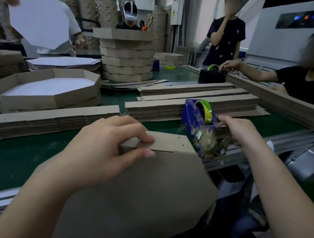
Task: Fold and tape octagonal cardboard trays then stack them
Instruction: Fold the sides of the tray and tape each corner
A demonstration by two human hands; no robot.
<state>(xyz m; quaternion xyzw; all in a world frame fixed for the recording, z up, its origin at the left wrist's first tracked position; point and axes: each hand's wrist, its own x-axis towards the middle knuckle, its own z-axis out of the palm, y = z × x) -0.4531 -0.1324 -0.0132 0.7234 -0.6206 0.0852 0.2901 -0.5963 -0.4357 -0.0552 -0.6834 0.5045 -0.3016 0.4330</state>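
A brown cardboard tray (147,188) lies bottom-up near me, over the table's front edge. My left hand (104,145) holds its far rim, with thumb and fingers pinching the overlapping flaps. My right hand (239,132) reaches to the blue tape dispenser (195,119) with a green-yellow roll and pinches clear tape at its cutter end. A folded octagonal tray (48,90) with a white bottom lies on a low pile at the left. A tall stack of finished trays (127,57) stands at the back centre.
Piles of flat cardboard strips (196,101) cross the green table (16,157). A black tape dispenser (212,75) sits at the far right by another person's hand (230,65). Several people stand around the table. Flat white sheets (63,61) lie at the back left.
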